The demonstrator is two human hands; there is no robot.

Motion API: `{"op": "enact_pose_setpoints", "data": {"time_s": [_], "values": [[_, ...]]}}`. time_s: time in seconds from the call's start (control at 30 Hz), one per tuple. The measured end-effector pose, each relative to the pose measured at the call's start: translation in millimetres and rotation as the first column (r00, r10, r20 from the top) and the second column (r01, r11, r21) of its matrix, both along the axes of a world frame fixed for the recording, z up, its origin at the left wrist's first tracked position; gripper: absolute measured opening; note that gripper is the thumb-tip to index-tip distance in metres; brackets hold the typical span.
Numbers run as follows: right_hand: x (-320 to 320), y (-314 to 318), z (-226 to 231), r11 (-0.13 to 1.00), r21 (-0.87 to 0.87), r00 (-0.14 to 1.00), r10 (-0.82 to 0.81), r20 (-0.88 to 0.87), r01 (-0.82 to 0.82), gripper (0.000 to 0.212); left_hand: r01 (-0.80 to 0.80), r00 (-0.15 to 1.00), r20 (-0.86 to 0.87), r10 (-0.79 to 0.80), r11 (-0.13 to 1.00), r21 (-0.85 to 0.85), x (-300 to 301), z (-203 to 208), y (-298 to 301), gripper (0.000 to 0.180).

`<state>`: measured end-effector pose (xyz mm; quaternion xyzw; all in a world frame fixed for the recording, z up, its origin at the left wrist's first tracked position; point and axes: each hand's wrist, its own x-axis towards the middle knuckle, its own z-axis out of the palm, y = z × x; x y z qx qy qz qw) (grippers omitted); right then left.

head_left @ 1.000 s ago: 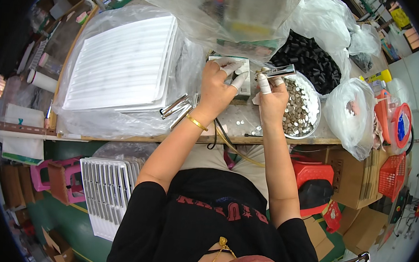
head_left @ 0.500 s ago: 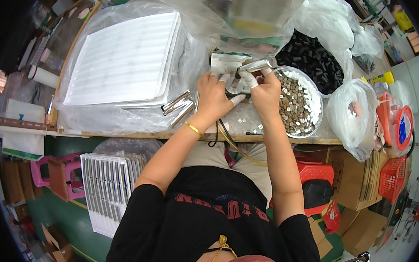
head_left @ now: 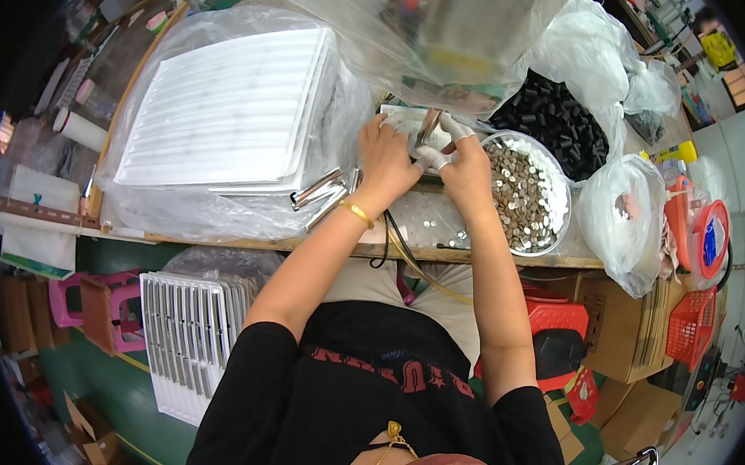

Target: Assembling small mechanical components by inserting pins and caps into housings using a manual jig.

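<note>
Chrome tube (head_left: 431, 125) | shiny (brownish reflections) | right fingers (head_left: 459, 129) pinching it | left fingers (head_left: 385, 137) curled, hold unclear

The tube (head_left: 429, 128) in the middle is gleaming like smooth, glossy metal. Small discs (head_left: 519, 199) on the right are glinting metallically, while the black pieces (head_left: 558, 124) beyond are looking matt. Crinkled plastic sheeting (head_left: 352, 74) is surrounding ribbed white trays (head_left: 227, 104) on the left, and the desk (head_left: 244, 244) is showing a wooden edge.
</note>
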<state>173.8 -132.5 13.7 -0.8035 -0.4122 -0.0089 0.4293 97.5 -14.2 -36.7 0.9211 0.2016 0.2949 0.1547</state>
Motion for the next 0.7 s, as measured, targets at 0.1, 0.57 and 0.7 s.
{"op": "enact_pose_setpoints", "data": {"time_s": [0.1,0.57,0.7], "values": [[5.5,-5.7,-3.8,0.993,0.095,0.998,-0.064,-0.01,0.065,0.047,-0.022,0.999,-0.041,0.021,0.999,-0.036,10.9,3.4,5.5,0.048],[33.3,23.7,-47.3,0.953,-0.277,0.958,-0.042,0.282,0.124,0.036,0.365,0.89,0.427,-0.161,0.811,-0.456,31.9,34.3,-9.4,0.034],[20.8,24.5,-32.2,0.994,-0.113,0.981,0.016,0.195,0.006,0.04,0.421,0.686,0.66,-0.306,0.907,-0.018,-23.6,65.2,-35.1,0.02]]}}
